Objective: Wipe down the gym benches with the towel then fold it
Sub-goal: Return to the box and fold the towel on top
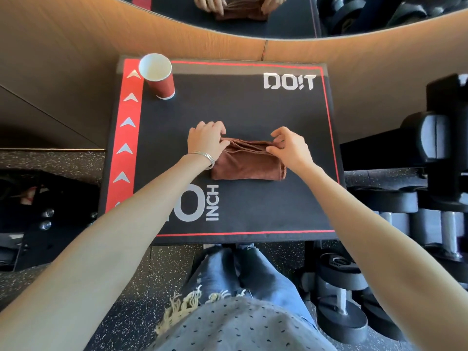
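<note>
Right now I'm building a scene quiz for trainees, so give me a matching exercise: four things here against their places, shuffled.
Things: 1 brown folded towel; 2 red paper cup; 3 silver bangle; 4 black dumbbells.
Places: A far-left corner of the black padded box; B right of the box; C wrist of the left hand; D box centre, gripped by that hand and the right hand.
Pairs: 1-D; 2-A; 3-C; 4-B.

Towel [247, 163] mid-box [253, 110]; cup [158, 76] far-left corner
</note>
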`<move>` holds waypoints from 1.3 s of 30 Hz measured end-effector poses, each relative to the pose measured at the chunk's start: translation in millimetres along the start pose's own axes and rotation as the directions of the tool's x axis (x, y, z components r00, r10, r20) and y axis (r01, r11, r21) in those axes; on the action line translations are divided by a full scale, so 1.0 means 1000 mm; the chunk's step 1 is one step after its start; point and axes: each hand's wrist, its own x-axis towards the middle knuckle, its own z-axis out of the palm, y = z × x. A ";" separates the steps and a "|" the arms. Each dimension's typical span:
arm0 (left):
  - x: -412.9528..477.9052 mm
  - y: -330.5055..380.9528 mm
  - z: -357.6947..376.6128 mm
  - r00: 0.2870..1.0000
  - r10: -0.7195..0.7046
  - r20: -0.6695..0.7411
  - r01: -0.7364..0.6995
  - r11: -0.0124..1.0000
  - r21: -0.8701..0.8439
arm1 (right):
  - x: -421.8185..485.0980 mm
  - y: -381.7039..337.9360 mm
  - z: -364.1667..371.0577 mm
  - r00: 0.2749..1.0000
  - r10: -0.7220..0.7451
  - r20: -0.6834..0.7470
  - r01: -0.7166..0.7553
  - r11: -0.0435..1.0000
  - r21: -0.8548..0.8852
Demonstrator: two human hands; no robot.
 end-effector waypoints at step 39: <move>-0.049 -0.014 0.024 0.895 0.304 0.326 -0.413 0.839 0.354 | -0.047 0.029 0.039 0.947 -0.270 0.173 0.321 0.794 -0.517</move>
